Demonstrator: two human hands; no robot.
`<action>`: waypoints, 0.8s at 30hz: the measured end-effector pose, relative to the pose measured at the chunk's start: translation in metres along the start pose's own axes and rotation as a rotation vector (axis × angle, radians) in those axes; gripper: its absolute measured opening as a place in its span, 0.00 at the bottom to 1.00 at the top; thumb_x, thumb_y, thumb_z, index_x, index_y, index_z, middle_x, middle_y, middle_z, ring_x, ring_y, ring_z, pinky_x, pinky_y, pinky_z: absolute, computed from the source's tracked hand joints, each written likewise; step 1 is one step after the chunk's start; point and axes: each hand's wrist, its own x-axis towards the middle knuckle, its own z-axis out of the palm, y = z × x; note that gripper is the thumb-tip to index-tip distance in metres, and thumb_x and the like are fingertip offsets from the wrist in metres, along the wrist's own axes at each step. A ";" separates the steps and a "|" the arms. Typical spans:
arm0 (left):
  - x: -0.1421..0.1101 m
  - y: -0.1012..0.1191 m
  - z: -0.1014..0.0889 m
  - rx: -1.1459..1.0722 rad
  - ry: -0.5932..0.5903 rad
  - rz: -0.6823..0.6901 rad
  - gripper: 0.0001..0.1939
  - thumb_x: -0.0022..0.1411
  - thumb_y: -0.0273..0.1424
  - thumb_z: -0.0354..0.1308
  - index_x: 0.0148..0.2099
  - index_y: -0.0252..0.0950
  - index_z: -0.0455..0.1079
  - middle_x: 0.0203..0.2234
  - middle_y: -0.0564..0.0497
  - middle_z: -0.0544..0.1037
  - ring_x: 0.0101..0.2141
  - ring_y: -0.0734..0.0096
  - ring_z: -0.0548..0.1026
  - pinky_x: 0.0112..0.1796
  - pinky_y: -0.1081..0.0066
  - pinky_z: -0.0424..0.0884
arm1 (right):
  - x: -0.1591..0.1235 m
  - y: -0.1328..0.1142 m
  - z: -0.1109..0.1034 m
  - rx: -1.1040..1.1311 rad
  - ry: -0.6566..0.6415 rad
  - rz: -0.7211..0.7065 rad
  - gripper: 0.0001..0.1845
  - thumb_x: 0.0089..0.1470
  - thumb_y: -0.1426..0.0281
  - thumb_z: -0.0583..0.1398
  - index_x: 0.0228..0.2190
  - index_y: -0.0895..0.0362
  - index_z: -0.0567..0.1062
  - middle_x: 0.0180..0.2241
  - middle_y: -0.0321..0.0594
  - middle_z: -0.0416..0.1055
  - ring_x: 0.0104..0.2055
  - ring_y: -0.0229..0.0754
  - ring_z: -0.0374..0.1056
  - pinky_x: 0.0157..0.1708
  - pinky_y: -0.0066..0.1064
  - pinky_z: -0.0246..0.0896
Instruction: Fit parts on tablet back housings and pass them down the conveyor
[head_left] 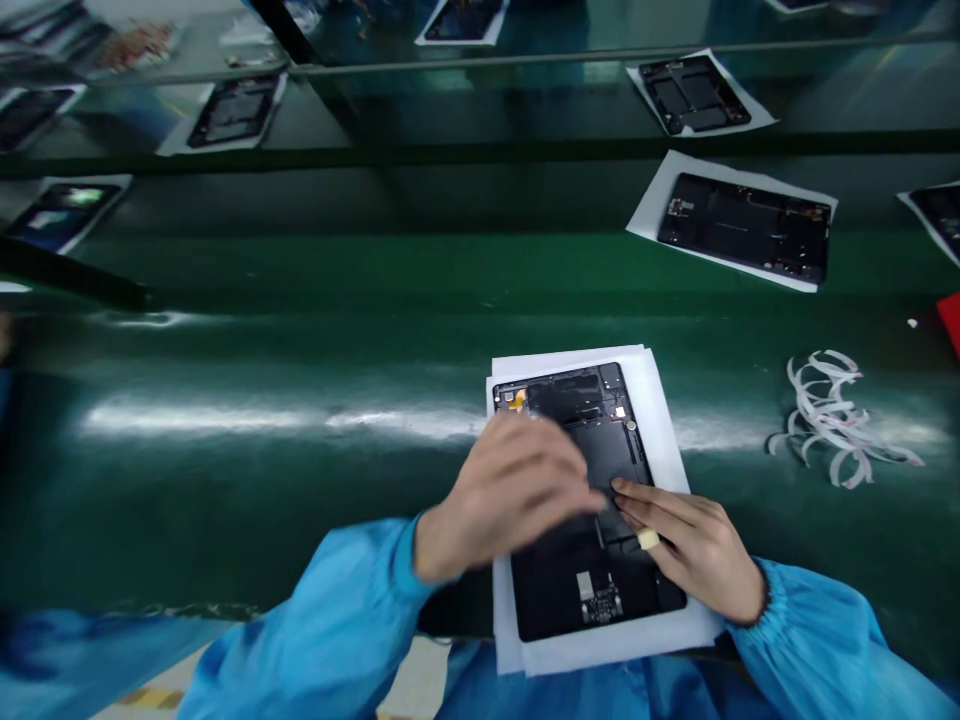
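Note:
An open tablet housing (544,575), black with internal parts showing, lies on white sheets (664,420) at the table's front edge. Above its middle hovers my left hand (517,485), blurred by motion, with the fingers curled and their tips pressed together. Whatever is in that pinch, if anything, is too small to make out. My right hand (694,545) rests on the housing's right side, fingers stretched out and fingertips touching its middle. A pale yellow band (647,539) wraps one of its fingers. The left hand hides part of the housing's upper left.
Curled white strips (829,415) lie in a heap on the green table (300,500) to the right. Another tablet housing (746,225) sits on white paper farther back. More housings stand on a glass shelf (465,110) behind. A red object (951,322) shows at the right edge.

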 end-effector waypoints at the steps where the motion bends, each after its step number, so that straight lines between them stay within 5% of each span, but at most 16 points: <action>1: 0.008 -0.010 0.006 0.000 -0.015 0.030 0.07 0.59 0.36 0.64 0.33 0.38 0.73 0.32 0.52 0.78 0.37 0.68 0.75 0.42 0.65 0.69 | -0.001 0.001 0.001 -0.004 -0.002 -0.001 0.16 0.59 0.78 0.53 0.46 0.60 0.74 0.50 0.46 0.74 0.46 0.42 0.74 0.42 0.32 0.73; 6: 0.026 -0.043 0.029 0.048 -0.119 -0.131 0.07 0.58 0.32 0.64 0.31 0.36 0.72 0.36 0.50 0.76 0.40 0.65 0.73 0.45 0.63 0.64 | -0.004 0.005 0.005 0.006 -0.016 0.000 0.17 0.59 0.79 0.53 0.47 0.59 0.74 0.51 0.45 0.73 0.47 0.41 0.74 0.44 0.31 0.73; 24: 0.021 -0.042 0.033 0.070 -0.112 -0.159 0.05 0.57 0.32 0.65 0.31 0.38 0.74 0.37 0.51 0.76 0.41 0.63 0.72 0.44 0.60 0.66 | 0.000 -0.001 0.004 -0.013 0.007 0.002 0.17 0.58 0.80 0.53 0.46 0.60 0.74 0.49 0.45 0.74 0.45 0.41 0.74 0.43 0.32 0.74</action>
